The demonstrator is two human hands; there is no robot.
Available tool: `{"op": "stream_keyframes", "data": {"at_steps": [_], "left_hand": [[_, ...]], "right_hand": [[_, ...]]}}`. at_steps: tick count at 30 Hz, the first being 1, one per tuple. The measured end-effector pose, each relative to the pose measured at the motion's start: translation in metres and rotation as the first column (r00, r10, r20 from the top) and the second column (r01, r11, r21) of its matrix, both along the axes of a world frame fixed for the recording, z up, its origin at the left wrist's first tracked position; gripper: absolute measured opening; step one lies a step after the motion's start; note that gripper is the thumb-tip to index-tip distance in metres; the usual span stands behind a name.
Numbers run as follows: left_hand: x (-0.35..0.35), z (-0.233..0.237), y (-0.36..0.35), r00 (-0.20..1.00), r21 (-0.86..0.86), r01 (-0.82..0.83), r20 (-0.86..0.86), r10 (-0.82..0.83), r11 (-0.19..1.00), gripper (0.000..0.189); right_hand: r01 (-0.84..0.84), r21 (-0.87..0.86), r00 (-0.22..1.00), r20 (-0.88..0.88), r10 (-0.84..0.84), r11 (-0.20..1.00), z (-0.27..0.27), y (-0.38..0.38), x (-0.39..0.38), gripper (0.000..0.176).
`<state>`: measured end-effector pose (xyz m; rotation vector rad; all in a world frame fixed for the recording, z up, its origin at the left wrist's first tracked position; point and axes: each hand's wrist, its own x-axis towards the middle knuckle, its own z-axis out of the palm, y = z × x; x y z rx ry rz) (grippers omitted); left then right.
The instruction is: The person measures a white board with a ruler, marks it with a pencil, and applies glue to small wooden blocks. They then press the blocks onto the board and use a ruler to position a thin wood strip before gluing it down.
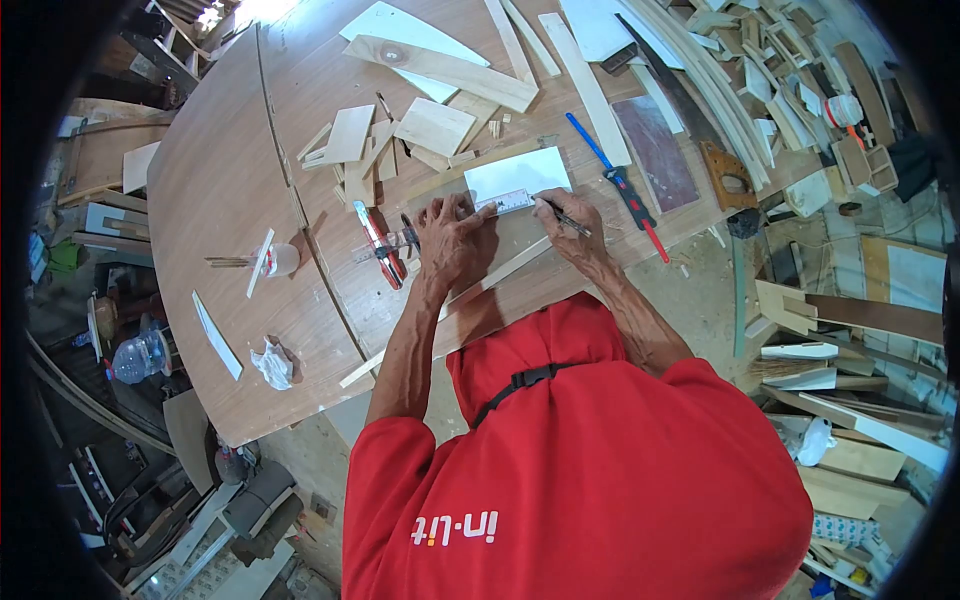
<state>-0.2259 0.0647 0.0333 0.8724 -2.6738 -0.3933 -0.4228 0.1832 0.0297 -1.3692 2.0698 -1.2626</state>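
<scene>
On the wood-grain desk, a flat white rectangular panel lies beneath a pale, straight graduated ruler. The left hand has its grip unclenched, digits bearing on the ruler's end; the right hand has its grip closed around a slim pen-like tool at the opposite end

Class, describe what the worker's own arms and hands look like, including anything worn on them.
The left hand and right hand are bare, without gloves, and the forearms are uncovered. The red top has sleeves ending around the elbows; white lettering with an orange part marks its back.
</scene>
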Motion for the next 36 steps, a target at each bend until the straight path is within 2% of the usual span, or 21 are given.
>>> {"op": "stream_keyframes", "data": {"at_steps": [6,8,9,11,12,15,17,19,20,21,23,25,27,28,29,30,31,32,33,35,36], "left_hand": [[-0.001,0.0,0.001,1.0,-0.025,-0.009,-0.021,0.009,1.0,0.032],[-0.003,0.004,0.003,1.0,-0.011,-0.009,-0.02,0.009,1.0,0.033],[-0.003,0.007,0.004,1.0,0.002,-0.013,-0.019,0.013,1.0,0.035],[0.001,0.01,0.003,1.0,-0.008,0.021,-0.002,-0.021,1.0,0.036],[0.003,0.011,0.002,0.998,-0.01,0.054,0.018,-0.054,0.998,0.039],[0.004,0.017,-0.003,0.98,-0.072,0.193,0.056,-0.189,0.979,0.054],[-0.002,0.028,-0.002,0.968,-0.084,0.233,0.116,-0.223,0.969,0.058],[-0.013,0.04,0.0,0.95,-0.098,0.278,0.172,-0.259,0.955,0.063],[-0.019,0.042,0.0,0.957,-0.091,0.278,0.107,-0.268,0.956,0.063],[-0.025,0.045,-0.001,0.96,-0.084,0.278,0.042,-0.275,0.957,0.063],[-0.033,0.048,-0.004,0.953,-0.103,0.303,0.04,-0.3,0.947,0.058],[-0.039,0.054,-0.002,0.945,-0.121,0.327,0.039,-0.324,0.937,0.053],[-0.044,0.06,0.002,0.943,-0.265,0.224,-0.183,-0.277,0.938,0.051],[-0.042,0.053,0.004,0.942,-0.24,0.118,-0.281,-0.185,0.964,0.051],[-0.043,0.051,0.006,0.942,-0.242,0.12,-0.28,-0.188,0.963,0.051],[-0.044,0.05,0.007,0.974,-0.048,-0.044,-0.223,0.032,0.998,0.052],[-0.045,0.047,0.008,0.964,0.135,-0.22,-0.124,0.237,0.966,0.053],[-0.048,0.042,0.004,0.975,0.133,-0.22,-0.007,0.223,0.966,0.063],[-0.05,0.038,0.004,0.975,0.134,-0.218,-0.009,0.221,0.967,0.063],[-0.056,0.029,0.002,0.954,0.099,-0.222,0.226,0.196,0.97,0.082],[-0.06,0.027,-0.003,0.953,0.115,-0.231,0.227,0.2,0.966,0.096]], "right_hand": [[-0.019,0.047,1.0,0.003,0.018,0.999,0.006,-0.001,-0.002,0.02],[-0.049,0.228,0.995,0.092,0.028,0.972,0.017,-0.002,-0.004,0.02],[-0.046,0.225,0.996,0.091,0.026,0.973,0.015,-0.003,-0.004,0.02],[0.067,-0.027,0.981,0.184,-0.061,0.997,0.01,-0.006,-0.006,0.02],[0.07,-0.031,0.981,0.182,-0.064,0.997,0.014,-0.007,-0.008,0.02],[0.1,-0.169,0.994,0.056,-0.092,0.981,0.03,-0.004,-0.015,0.025],[-0.155,-0.191,0.942,-0.325,0.087,0.969,0.043,-0.001,-0.018,0.027],[-0.232,-0.121,0.913,-0.371,0.173,0.965,0.054,0.0,-0.012,0.029],[-0.305,-0.045,0.874,-0.409,0.261,0.951,0.057,0.001,-0.01,0.031],[-0.303,-0.048,0.875,-0.411,0.258,0.952,0.054,0.002,-0.009,0.031],[-0.261,0.073,0.929,-0.252,0.272,0.962,0.042,0.004,-0.007,0.034],[-0.21,0.019,0.944,-0.257,0.208,0.978,0.037,0.007,-0.005,0.035],[-0.157,-0.037,0.955,-0.262,0.142,0.987,0.032,0.011,-0.006,0.036],[-0.057,-0.063,0.98,-0.196,0.044,0.996,0.031,0.015,-0.008,0.035],[0.043,-0.081,0.991,-0.126,-0.053,0.996,0.029,0.021,-0.009,0.034],[0.045,-0.085,0.99,-0.127,-0.056,0.995,0.027,0.025,-0.011,0.034],[0.117,-0.088,0.986,-0.113,-0.126,0.989,0.025,0.03,-0.013,0.035],[0.188,-0.087,0.976,-0.099,-0.196,0.978,0.023,0.035,-0.015,0.035],[0.19,-0.087,0.975,-0.102,-0.198,0.978,0.016,0.041,-0.017,0.035],[0.241,-0.134,0.949,-0.177,-0.262,0.961,0.003,0.046,-0.021,0.036],[0.242,-0.135,0.948,-0.177,-0.263,0.961,0.002,0.049,-0.021,0.036]]}}
